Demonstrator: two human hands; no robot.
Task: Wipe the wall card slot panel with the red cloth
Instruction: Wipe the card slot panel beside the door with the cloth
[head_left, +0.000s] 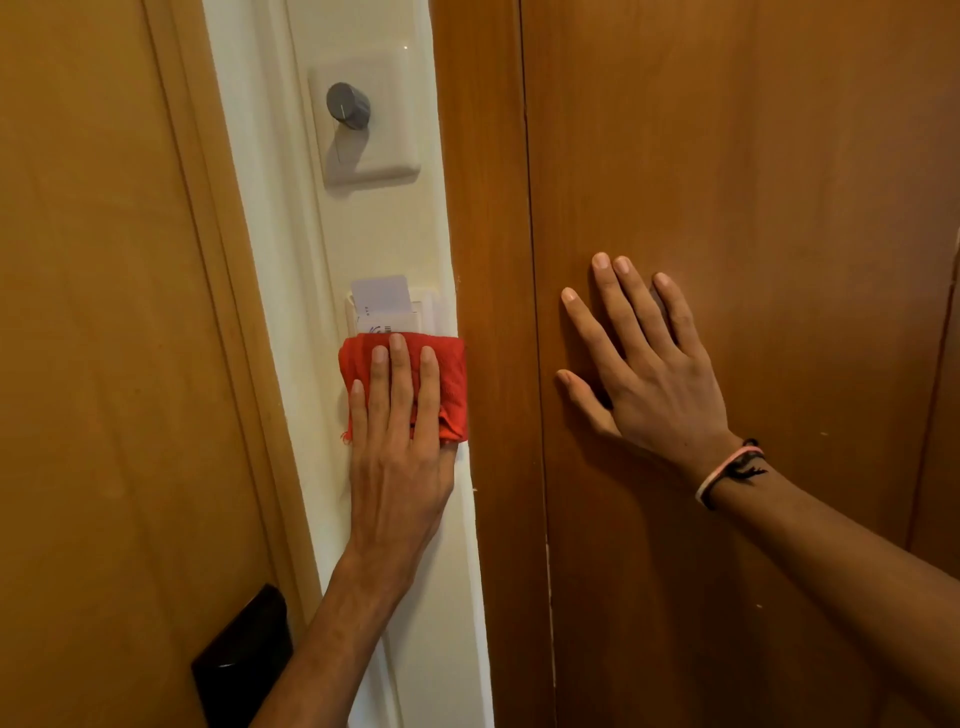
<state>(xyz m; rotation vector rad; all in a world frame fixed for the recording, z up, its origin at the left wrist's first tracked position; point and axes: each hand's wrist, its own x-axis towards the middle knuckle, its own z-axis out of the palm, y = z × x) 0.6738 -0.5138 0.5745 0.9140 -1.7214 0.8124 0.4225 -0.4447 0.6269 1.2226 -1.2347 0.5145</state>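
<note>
Pressing flat, your left hand (397, 457) has its fingers spread straight over the red cloth (452, 384), pinning it against the white wall strip (447, 597); nothing pinched, and the thumb side is hidden so you can't tell if it hooks the cloth edge. Cloth is folded into a pad and covers the lower part of the card slot panel (423, 306), touching it. Panel's slot holds one white card (382, 301), upright, top half sticking out just above the cloth's upper edge. Your right hand (644, 364) is open, fingers fanned, palm laid on the brown wooden panel (727, 156) to the right, well apart from the cloth, holding nothing. Wristbands (727, 470) sit on that wrist. Low left, a black plate (244, 660) is mounted on the wooden door (93, 312). Farther up the wall strip, a white plate (382, 150) carries a grey knob (348, 105), well above the card.
</note>
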